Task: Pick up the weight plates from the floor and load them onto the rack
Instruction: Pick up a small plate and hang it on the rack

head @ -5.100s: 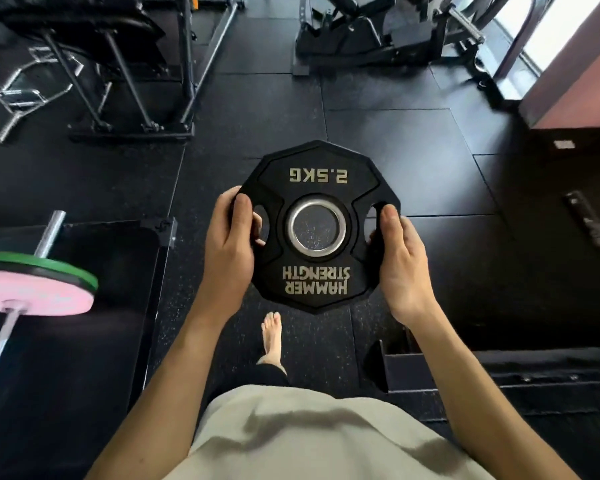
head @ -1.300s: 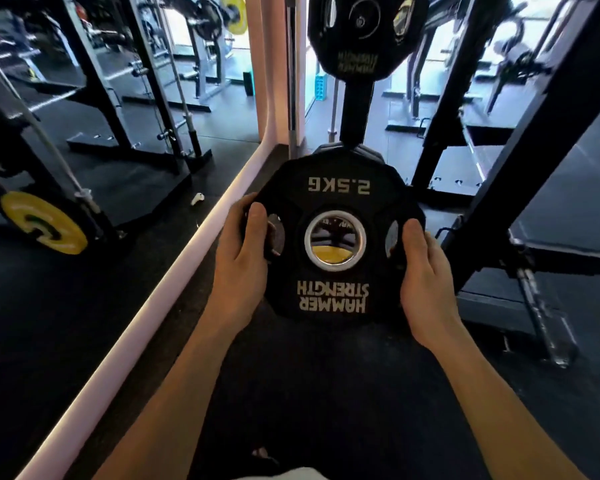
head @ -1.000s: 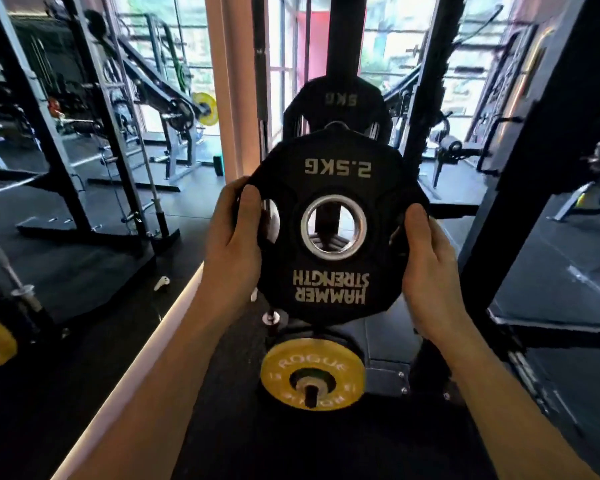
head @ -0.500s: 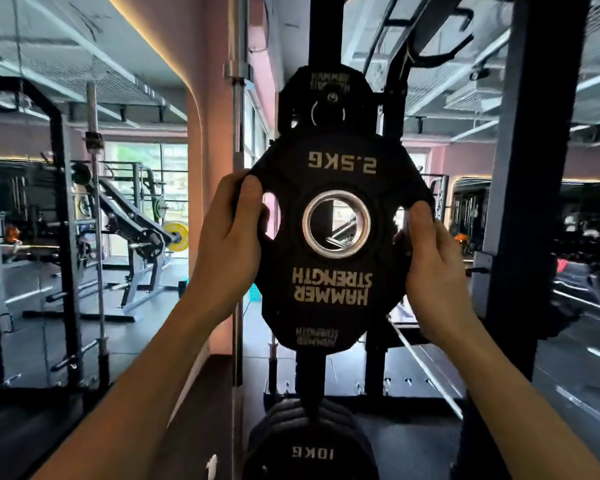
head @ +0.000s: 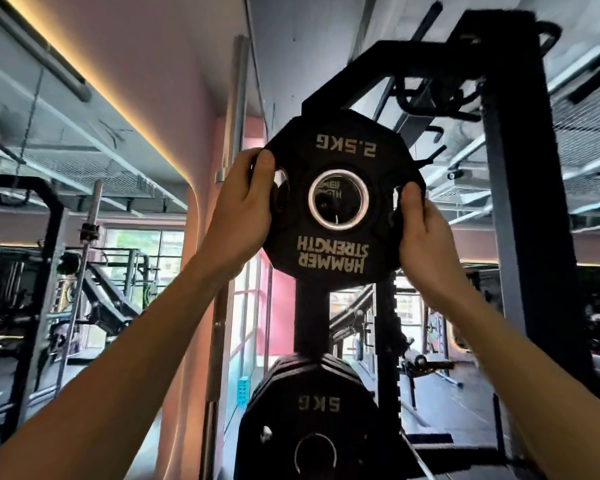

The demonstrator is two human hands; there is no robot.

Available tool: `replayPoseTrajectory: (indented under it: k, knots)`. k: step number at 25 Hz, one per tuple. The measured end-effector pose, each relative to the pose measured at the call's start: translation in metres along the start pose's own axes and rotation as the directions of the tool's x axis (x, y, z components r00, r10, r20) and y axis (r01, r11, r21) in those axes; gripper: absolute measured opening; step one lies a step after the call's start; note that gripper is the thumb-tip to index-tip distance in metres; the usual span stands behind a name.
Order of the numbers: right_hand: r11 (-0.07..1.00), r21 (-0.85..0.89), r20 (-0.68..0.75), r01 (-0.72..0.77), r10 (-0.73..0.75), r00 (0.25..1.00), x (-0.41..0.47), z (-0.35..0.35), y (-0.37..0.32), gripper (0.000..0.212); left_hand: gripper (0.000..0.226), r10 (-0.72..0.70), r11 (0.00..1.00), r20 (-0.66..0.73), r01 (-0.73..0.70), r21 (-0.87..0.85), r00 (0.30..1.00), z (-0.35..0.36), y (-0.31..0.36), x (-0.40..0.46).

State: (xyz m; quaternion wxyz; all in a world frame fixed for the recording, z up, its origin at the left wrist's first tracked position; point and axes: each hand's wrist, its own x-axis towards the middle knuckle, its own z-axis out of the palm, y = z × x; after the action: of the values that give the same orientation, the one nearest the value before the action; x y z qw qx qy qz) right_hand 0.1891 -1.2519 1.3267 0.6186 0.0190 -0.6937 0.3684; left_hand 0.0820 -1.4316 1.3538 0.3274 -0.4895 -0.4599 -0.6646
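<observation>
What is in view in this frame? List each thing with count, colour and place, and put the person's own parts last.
2.5KG plate: one, black with pale lettering, raised at centre, held upside down in front of the rack.
5KG plate: one, black, stored low on the rack, below the held plate.
rack upright: one, black, centre, behind both plates.
steel bar: one, grey, standing upright beside the pink wall.
pink wall: one, left of centre.
left hand: one, grips the 2.5KG plate's left edge.
right hand: one, grips its right edge.
</observation>
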Motion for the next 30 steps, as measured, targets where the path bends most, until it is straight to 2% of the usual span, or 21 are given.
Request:
replayPoseTrajectory:
  k: [3, 9, 12, 19, 23, 28, 30]
  knots:
    - [1.000, -0.014, 0.000, 0.024, -0.024, 1.000, 0.026, 0.009, 0.010, 0.075, 0.021, 0.008, 1.000, -0.004, -0.008, 0.012, 1.000, 0.009, -0.016, 0.019]
    - [0.989, -0.147, 0.030, 0.032, -0.028, 0.999, 0.057, 0.023, 0.035, 0.065, 0.026, -0.048, 0.997, -0.001, 0.048, 0.053, 0.999, 0.019, -0.058, 0.039]
    - [0.988, -0.153, 0.040, 0.032, -0.026, 0.999, 0.063, 0.031, 0.050, 0.064, 0.026, -0.036, 0.996, -0.003, 0.036, 0.083, 0.999, 0.020, -0.074, 0.041]
    - [0.993, -0.113, 0.005, 0.019, -0.018, 1.000, 0.076, 0.047, 0.068, 0.042, 0.033, -0.005, 0.985, -0.031, 0.010, 0.173, 1.000, 0.026, -0.100, 0.050]
    - [0.990, -0.143, 0.012, 0.000, 0.001, 1.000, 0.084, 0.054, 0.082, 0.042, 0.038, -0.033, 0.977, -0.023, 0.037, 0.212, 0.999, 0.029, -0.122, 0.058]
    - [0.984, -0.175, 0.009, -0.003, 0.005, 1.000, 0.085, 0.061, 0.090, 0.055, 0.039, -0.014, 0.971, -0.001, 0.014, 0.238, 1.000, 0.032, -0.133, 0.059]
    - [0.970, -0.240, 0.050, -0.043, 0.057, 0.997, 0.084, 0.056, 0.082, 0.055, 0.041, -0.023, 0.949, 0.018, 0.016, 0.313, 1.000, 0.031, -0.127, 0.057]
